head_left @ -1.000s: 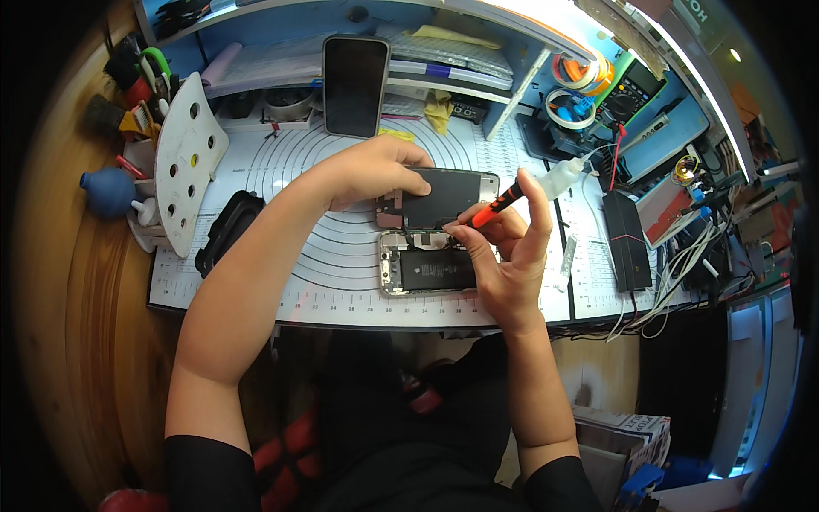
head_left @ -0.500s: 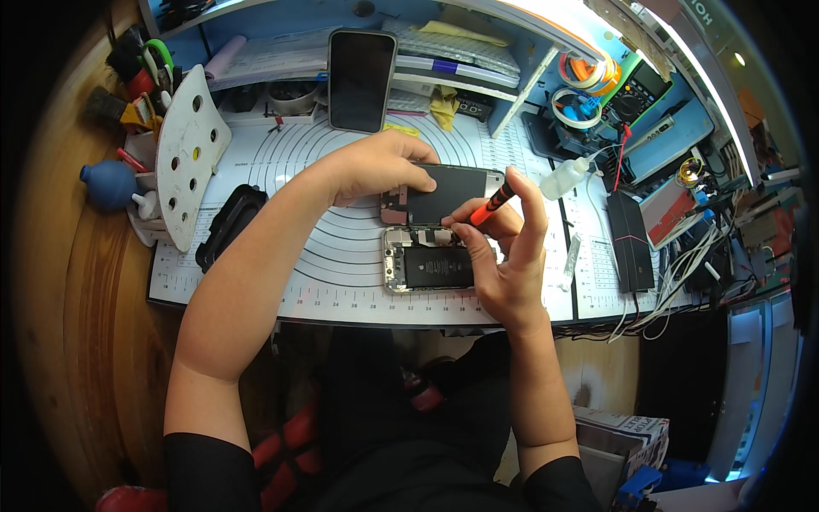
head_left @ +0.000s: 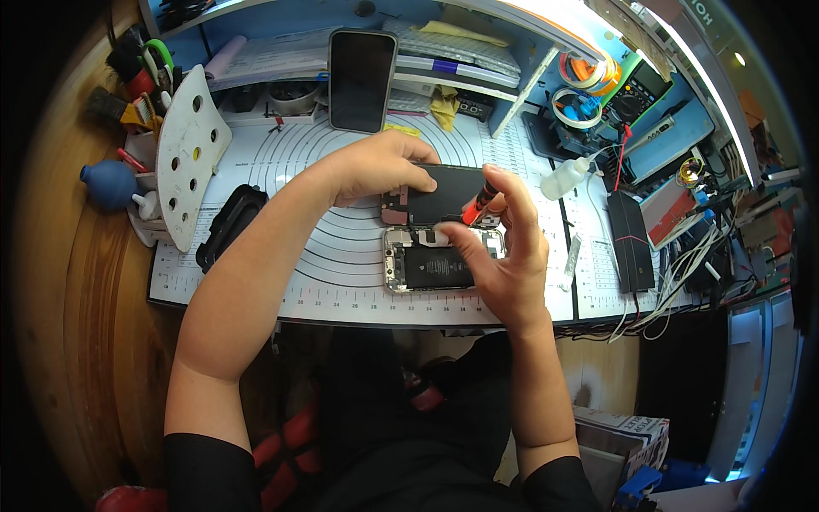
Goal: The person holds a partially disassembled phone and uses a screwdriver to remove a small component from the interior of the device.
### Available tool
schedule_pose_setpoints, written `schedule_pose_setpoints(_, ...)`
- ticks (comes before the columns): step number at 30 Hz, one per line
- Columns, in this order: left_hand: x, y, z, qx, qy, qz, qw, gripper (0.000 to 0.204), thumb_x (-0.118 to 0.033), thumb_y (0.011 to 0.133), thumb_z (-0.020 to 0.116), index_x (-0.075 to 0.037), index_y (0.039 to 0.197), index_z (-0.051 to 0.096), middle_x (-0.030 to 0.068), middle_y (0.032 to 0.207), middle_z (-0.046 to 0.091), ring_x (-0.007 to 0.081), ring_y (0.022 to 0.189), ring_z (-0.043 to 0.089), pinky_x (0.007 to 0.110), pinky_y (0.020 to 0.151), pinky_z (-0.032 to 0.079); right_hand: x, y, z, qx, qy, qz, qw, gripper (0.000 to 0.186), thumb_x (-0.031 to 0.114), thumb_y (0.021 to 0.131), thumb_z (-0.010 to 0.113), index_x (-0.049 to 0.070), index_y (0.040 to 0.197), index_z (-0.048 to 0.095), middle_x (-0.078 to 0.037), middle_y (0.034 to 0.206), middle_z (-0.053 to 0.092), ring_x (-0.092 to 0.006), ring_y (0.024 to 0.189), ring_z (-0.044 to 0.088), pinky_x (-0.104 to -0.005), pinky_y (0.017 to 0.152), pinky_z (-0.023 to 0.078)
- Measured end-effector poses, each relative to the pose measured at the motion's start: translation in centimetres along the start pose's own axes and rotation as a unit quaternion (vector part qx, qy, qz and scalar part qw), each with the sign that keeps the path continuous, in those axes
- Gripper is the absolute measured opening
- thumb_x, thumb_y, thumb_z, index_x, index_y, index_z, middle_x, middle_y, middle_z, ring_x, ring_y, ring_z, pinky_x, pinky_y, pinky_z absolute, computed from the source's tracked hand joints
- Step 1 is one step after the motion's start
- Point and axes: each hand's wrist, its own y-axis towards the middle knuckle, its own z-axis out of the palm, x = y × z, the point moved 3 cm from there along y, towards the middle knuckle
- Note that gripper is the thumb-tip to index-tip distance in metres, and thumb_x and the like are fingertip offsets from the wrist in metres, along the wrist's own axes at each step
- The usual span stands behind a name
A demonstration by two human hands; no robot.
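Over the last half second, the right hand has opened: its thumb now stretches left above the phone body, and the screwdriver stands more upright. That looks like a change of grip partway through work inside the phone. The index finger rests at the driver's top end; whether other fingers clasp it, and where its tip lies, cannot be told. The left hand has stayed put, thumb pressed on the screen panel, its other fingers partly hidden. The body lies at centre frame, just below the panel. Pale print marks its battery, too small to read; ruler numbers line the mat, and bold lettering covers a box lower right.
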Motion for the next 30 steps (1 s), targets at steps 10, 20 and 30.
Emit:
schedule_pose_setpoints(10,-0.4,-0.1,0.2,0.003,0.001,-0.002,1.000,0.024,-0.013,0.086,0.070,0.000,0.106,0.070,0.0023,0.088,0.067,0.0087,0.078,0.060,0.024,0.070,0.046,-0.9,-0.2,-0.6,-0.079,0.091,0.072,0.990,0.055,-0.010,0.082,0.077,0.001,0.134,0.061,-0.007,0.101,0.067,-0.0124,0.087,0.064,-0.0275,0.082,0.053)
schedule_pose_setpoints(20,-0.1,-0.1,0.1,0.002,-0.004,-0.004,1.000,0.023,-0.013,0.087,0.070,0.000,0.106,0.070,0.0025,0.089,0.067,0.0095,0.079,0.061,0.025,0.072,0.047,0.0,0.3,-0.3,-0.054,0.322,0.149,0.933,0.046,-0.007,0.089,0.072,0.000,0.133,0.061,-0.009,0.111,0.068,-0.0142,0.099,0.066,-0.0286,0.088,0.053)
schedule_pose_setpoints(30,-0.1,-0.1,0.1,0.008,-0.010,-0.013,1.000,0.025,-0.013,0.087,0.069,0.000,0.108,0.070,0.0043,0.093,0.069,0.0111,0.084,0.063,0.026,0.076,0.050,0.1,1.0,-0.3,-0.057,0.057,0.014,0.997,0.049,-0.005,0.085,0.076,0.004,0.132,0.064,-0.008,0.103,0.066,-0.0156,0.086,0.061,-0.0284,0.082,0.052)
